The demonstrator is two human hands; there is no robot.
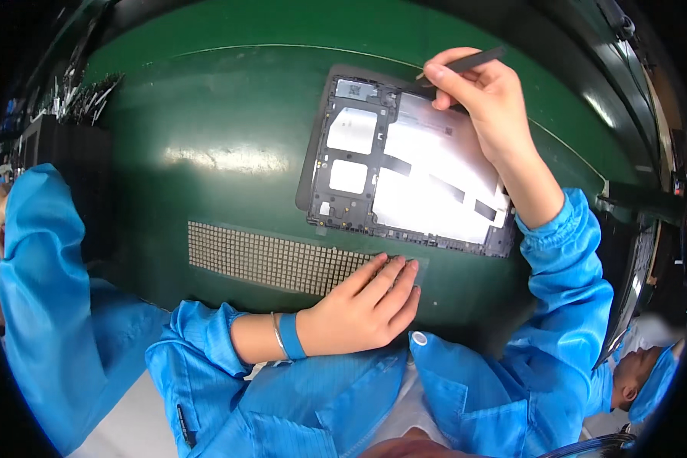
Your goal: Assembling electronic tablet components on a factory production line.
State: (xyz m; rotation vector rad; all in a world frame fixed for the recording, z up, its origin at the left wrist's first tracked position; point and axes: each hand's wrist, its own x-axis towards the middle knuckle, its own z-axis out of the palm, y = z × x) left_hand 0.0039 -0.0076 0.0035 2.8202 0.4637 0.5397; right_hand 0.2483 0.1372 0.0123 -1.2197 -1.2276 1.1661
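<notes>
My right hand (485, 95) is closed in a pinch on dark tweezers (473, 61), with their tip over the upper edge of an opened tablet casing (382, 172). The casing has a black frame, a large silvery panel and smaller pale areas on its left, and it lies on a dark flat piece. Below it is a pale sheet of small square grey pads (259, 258) in rows. My left hand (362, 305), wearing a blue band and a bracelet at the wrist, rests palm down with fingers stretched over the sheet's right end. Whatever the tweezers' tip holds is too small to make out.
A green mat (229, 114) covers the bench. At the far left, a black box (69, 153) stands beside a cluster of thin pale strips (84, 99). Another blue sleeve (46, 267) reaches in at left. A person in a blue cap (656, 382) is at lower right.
</notes>
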